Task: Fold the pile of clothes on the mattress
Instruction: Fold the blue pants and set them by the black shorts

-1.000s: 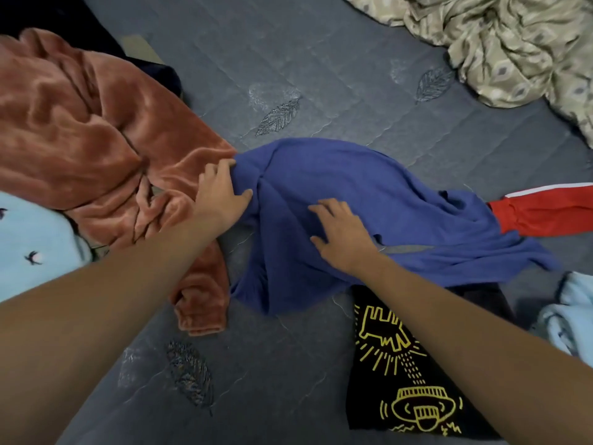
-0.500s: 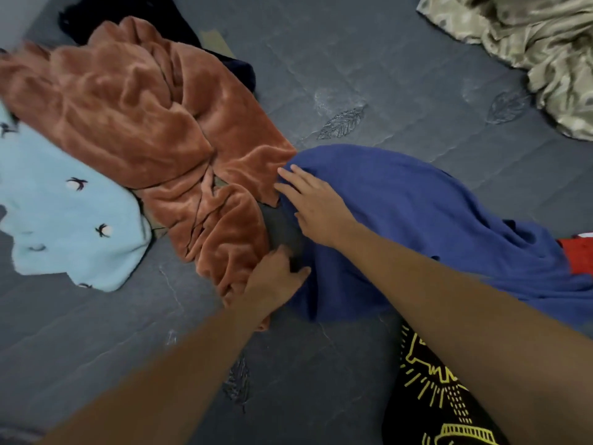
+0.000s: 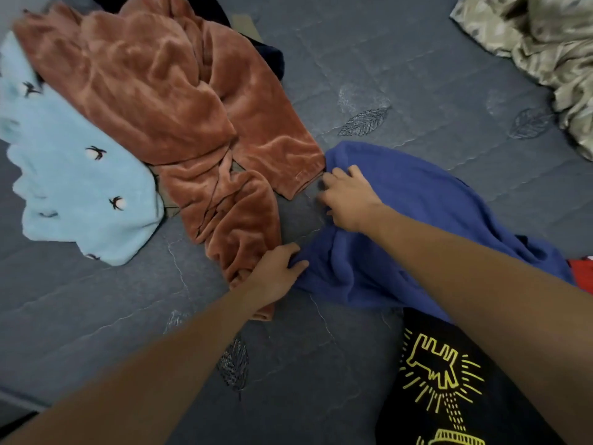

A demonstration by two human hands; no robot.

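A blue garment lies bunched on the grey quilted mattress. My left hand grips its near left edge, fingers curled into the cloth. My right hand pinches the upper left edge of the same garment, beside the cuff of a rust-coloured velvet garment. That rust piece spreads to the upper left, partly over a light blue fleece piece with small bird marks. A black shirt with a yellow print lies under my right forearm.
A crumpled beige patterned sheet sits at the top right. A bit of red cloth shows at the right edge. A dark garment peeks out behind the rust piece. Bare mattress lies at the lower left.
My right hand has gone from lying flat on the blue garment to pinching its upper left edge. My left hand keeps its grip on the near edge. The view shifted slightly.
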